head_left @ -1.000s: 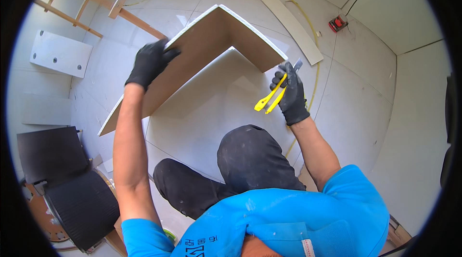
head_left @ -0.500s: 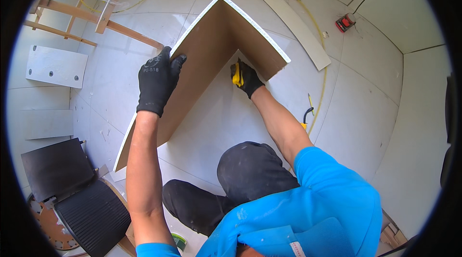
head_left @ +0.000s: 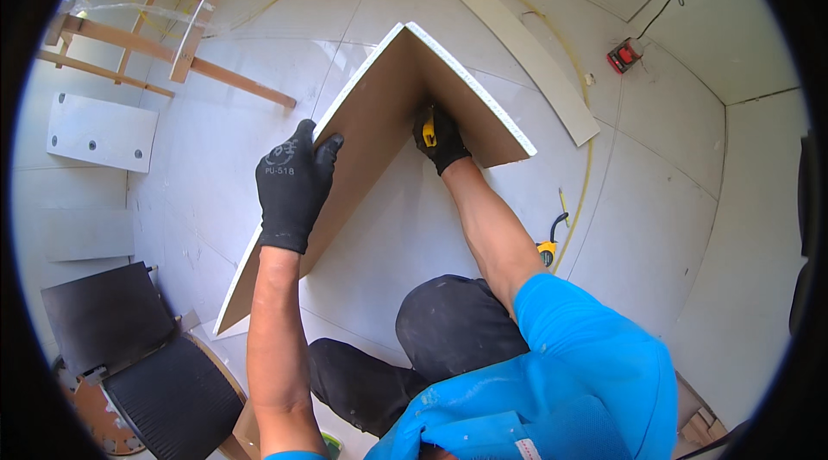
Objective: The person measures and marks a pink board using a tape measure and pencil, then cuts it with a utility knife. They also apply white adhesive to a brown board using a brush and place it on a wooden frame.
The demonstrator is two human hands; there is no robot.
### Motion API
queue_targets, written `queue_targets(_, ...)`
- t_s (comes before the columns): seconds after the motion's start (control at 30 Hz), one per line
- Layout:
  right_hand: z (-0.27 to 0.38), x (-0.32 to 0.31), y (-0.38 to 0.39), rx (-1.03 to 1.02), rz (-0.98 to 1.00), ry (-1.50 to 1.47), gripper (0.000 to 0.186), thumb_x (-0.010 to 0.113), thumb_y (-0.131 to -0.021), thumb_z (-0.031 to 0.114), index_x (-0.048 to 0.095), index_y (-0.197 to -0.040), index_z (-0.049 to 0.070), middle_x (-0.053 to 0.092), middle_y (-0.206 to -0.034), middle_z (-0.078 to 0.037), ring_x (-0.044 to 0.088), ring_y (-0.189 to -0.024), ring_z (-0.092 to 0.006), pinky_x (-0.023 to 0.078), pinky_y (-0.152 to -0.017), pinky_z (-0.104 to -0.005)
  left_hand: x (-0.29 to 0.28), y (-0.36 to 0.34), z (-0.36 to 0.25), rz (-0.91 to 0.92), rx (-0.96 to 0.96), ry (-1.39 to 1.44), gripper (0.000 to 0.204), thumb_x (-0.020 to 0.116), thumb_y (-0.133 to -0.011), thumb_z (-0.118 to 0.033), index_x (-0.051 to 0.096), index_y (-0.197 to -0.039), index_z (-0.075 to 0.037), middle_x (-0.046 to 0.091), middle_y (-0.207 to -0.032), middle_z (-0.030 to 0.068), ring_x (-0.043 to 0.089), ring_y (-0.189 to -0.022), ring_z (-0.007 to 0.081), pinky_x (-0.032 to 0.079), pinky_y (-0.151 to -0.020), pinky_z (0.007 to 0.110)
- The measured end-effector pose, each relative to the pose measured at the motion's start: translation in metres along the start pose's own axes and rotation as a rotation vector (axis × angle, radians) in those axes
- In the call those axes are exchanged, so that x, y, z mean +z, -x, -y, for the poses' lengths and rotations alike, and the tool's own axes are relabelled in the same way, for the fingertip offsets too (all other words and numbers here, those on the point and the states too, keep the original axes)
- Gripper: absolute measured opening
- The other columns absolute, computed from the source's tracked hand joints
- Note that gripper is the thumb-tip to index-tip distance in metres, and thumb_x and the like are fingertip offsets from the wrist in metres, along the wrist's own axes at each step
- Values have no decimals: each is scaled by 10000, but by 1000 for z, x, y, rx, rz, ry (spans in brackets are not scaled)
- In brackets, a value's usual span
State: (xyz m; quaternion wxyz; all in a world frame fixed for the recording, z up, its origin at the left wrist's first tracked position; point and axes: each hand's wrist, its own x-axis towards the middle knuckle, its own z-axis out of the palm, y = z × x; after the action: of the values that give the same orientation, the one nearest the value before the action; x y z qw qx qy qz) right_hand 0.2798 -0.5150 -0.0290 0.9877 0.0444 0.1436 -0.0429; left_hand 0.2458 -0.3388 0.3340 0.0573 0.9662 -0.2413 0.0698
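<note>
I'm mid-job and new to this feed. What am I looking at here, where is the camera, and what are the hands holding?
There is no machine: a person works with two gloved hands. The one picture comes from a fisheye camera on their head, looking down, so straight edges bend. The left hand grips the edge of a folded board bent into a V. The right hand reaches into the fold holding a yellow tool. On the floor lie a long white strip, a white panel with holes and a red device.

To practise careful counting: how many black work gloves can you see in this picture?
2: the left hand wears one, gripping the folded board's edge; the right hand wears the other, holding a yellow tool at the fold.
</note>
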Motion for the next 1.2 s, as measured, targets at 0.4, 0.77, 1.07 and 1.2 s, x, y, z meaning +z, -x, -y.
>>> queue_targets(0.4, 5, 401, 190, -83, 610, 1045, 379, 579, -953, 397, 533, -1101, 52, 613, -820, -46, 600, -632, -160, 504, -563, -307, 24, 7, 27, -173, 116, -5, 334, 617, -887, -378, 627, -984, -59, 653, -696, 168, 652, -664, 338, 509, -599, 431)
queue_targets(0.77, 194, 358, 121, -602, 204, 2715, 505, 756, -662, 408, 620, -956, 22, 661, -951, -223, 631, -870, -362, 483, -772, -429, -2, -2, 39, 250, 1, 214, 429, 725, -763, -301, 630, -1075, -22, 671, -986, 210, 632, -945, 370, 495, -788, 436)
queue_targets(1.07, 342, 264, 151, -1064, -324, 2146, 398, 794, -752, 382, 594, -798, 41, 606, -664, -61, 568, -586, -162, 455, -568, -340, -35, 97, 91, 392, -202, 165, 283, 685, -774, -269, 692, -952, -49, 691, -827, 169, 667, -775, 334, 517, -720, 416)
queue_targets(1.2, 370, 179, 149, -841, -366, 1921, 236, 760, -816, 197, 584, -857, 45, 620, -660, -55, 594, -536, -153, 469, -506, -303, -23, 114, 88, 241, -97, 79, 251, 668, -792, -284, 674, -919, -68, 677, -821, 161, 651, -786, 340, 503, -714, 438)
